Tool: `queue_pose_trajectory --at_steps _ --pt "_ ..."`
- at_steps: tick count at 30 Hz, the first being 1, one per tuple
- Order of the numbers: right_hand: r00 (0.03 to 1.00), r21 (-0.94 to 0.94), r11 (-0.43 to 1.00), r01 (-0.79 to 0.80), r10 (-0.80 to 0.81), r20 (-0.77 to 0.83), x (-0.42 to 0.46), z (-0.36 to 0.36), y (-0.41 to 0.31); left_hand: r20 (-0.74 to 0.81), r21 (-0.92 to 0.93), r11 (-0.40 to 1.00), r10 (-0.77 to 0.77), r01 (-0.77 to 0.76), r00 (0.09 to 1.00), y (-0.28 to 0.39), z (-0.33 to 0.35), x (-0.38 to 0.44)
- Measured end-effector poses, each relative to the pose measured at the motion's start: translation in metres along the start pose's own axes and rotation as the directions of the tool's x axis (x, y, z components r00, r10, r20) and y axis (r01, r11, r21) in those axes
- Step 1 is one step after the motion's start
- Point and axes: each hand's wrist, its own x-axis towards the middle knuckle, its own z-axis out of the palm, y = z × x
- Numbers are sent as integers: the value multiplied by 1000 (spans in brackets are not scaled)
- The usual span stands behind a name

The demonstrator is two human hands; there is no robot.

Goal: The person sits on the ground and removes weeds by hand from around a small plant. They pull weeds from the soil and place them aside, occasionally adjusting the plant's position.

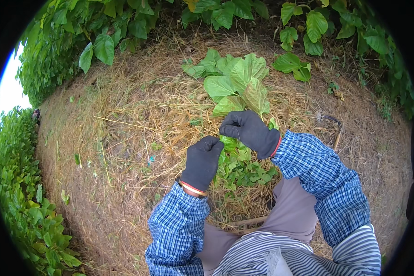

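My left hand [201, 162], in a black glove with a red-edged cuff, is curled in a pinch beside a bunch of leafy green cuttings. The same kind of glove covers my right hand [250, 131], whose fingers are bent over the middle of the bunch. Anything pinched between the fingertips is hidden. Beyond the right hand spread large broad leaves [246, 74], some showing pale undersides. Smaller leaves [248, 172] of the bunch lie between my forearms, towards my knees. The stems at the middle are covered by the gloves.
Dry straw [134, 103] covers the ground. A sickle [337, 129] lies right of my right hand. Leafy bushes [224, 13] edge the far side, with another row of plants [20, 193] at left. Near my legs lies a wooden piece [246, 222].
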Motion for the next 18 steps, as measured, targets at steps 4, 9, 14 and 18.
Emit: queue_pose_trajectory --at_steps 4,9,14,18 --pt "1000 44 999 -8 9 -12 1 0 3 -20 66 997 52 -51 998 -3 2 1" --pt "999 9 1000 16 -15 -51 1 1 4 -45 105 991 88 -83 995 -3 4 1" --pt "948 71 997 -31 52 -315 25 -25 22 -1 200 963 183 -179 983 -6 6 -10" --pt "973 68 988 -135 146 -181 17 -41 -1 -92 19 1000 12 -10 996 -9 -1 -3"
